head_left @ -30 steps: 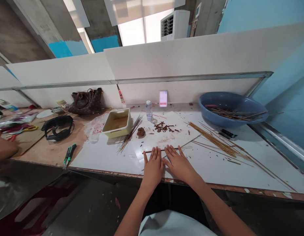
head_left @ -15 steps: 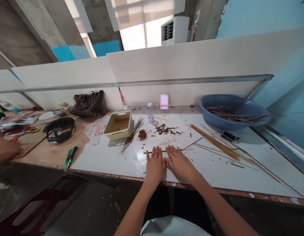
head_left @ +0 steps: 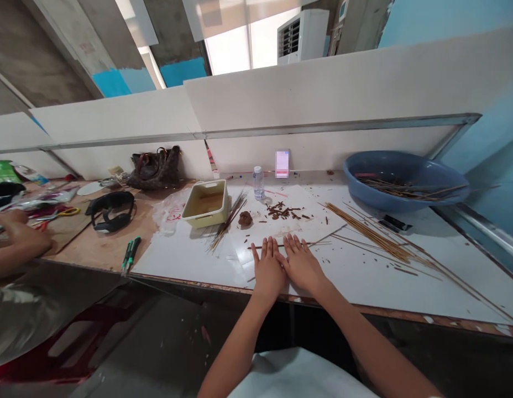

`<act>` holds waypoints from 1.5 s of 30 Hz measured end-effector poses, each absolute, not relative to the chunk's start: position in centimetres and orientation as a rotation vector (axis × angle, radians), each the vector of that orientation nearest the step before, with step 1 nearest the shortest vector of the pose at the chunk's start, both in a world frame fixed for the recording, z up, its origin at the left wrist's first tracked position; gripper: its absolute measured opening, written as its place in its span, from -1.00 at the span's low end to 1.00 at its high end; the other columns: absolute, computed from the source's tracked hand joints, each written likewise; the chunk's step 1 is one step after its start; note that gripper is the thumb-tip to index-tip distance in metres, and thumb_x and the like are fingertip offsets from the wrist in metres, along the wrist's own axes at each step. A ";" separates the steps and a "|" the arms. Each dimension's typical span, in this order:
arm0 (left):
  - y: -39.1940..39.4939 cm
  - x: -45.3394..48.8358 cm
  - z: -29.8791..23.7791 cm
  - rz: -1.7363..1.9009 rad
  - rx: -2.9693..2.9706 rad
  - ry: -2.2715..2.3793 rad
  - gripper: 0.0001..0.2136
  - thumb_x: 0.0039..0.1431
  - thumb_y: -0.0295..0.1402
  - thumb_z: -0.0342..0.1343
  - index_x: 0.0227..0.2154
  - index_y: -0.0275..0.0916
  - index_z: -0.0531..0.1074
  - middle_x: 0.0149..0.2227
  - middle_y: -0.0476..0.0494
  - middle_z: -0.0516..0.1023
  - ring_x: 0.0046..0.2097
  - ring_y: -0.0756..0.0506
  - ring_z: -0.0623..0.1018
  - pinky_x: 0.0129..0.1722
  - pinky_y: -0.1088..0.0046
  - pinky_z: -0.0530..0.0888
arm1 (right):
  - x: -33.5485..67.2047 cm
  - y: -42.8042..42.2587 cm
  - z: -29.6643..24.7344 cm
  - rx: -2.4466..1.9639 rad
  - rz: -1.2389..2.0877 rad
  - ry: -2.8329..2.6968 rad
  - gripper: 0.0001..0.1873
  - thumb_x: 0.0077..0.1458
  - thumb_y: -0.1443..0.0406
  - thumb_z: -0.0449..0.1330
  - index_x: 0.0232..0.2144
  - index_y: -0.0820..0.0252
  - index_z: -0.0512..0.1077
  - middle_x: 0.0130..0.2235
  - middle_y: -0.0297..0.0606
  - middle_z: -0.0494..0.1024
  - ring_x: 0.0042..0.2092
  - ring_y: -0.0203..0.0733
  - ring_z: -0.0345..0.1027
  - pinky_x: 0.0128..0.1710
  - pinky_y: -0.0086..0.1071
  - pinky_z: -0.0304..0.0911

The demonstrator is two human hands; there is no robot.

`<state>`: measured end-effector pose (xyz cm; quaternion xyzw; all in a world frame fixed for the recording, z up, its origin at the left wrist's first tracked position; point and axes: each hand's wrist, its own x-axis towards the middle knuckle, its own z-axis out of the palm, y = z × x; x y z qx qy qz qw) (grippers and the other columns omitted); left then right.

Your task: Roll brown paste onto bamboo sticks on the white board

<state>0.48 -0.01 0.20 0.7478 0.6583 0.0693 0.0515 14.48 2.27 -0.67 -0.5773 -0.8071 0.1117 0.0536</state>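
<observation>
My left hand [head_left: 268, 266] and my right hand [head_left: 300, 263] lie flat and side by side on the white sheet [head_left: 190, 257], fingers stretched out. Their fingertips rest on a thin brown-coated stick [head_left: 254, 247] that lies crosswise under them. Just beyond sit a brown lump of paste [head_left: 245, 218] and scattered brown bits [head_left: 283, 211]. A bundle of bare sticks [head_left: 370, 233] lies to the right.
A cream tray [head_left: 207, 202] with dark sticks [head_left: 227, 221] beside it, a small bottle [head_left: 258, 183] and a phone [head_left: 282, 163] stand behind. A blue basin [head_left: 401, 179] sits far right. Left: black headset [head_left: 111, 210], green pens [head_left: 130, 254], brown bag [head_left: 155, 168], another person's arm [head_left: 16, 243].
My hands have slid slightly forward over the stick and drawn closer together. The camera has shifted a little; the other person's arm has come further into view.
</observation>
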 end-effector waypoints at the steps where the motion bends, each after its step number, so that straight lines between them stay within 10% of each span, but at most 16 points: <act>1: 0.3 0.3 0.5 0.198 2.272 1.990 -0.38 0.55 -0.28 -0.18 0.58 -0.29 0.16 0.60 -0.32 0.15 0.64 -0.32 0.11 0.61 -0.35 -0.11 | 14.4 2.5 -0.5 -1.749 0.339 -2.458 -0.08 0.58 -0.10 -0.34 0.59 0.51 0.04 0.61 0.12 0.00 0.65 0.14 -0.17 0.64 0.08 -0.26; 45: -0.8 -2.2 -1.4 0.363 2.366 1.945 -0.33 0.58 -0.05 -0.16 0.57 -0.35 0.16 0.59 -0.31 0.19 0.61 -0.28 0.19 0.63 -0.16 -0.01 | 17.0 1.9 -2.0 -1.643 0.210 -2.531 -0.14 0.59 -0.07 -0.24 0.59 0.46 0.07 0.59 0.14 0.06 0.63 0.12 -0.05 0.61 0.12 -0.12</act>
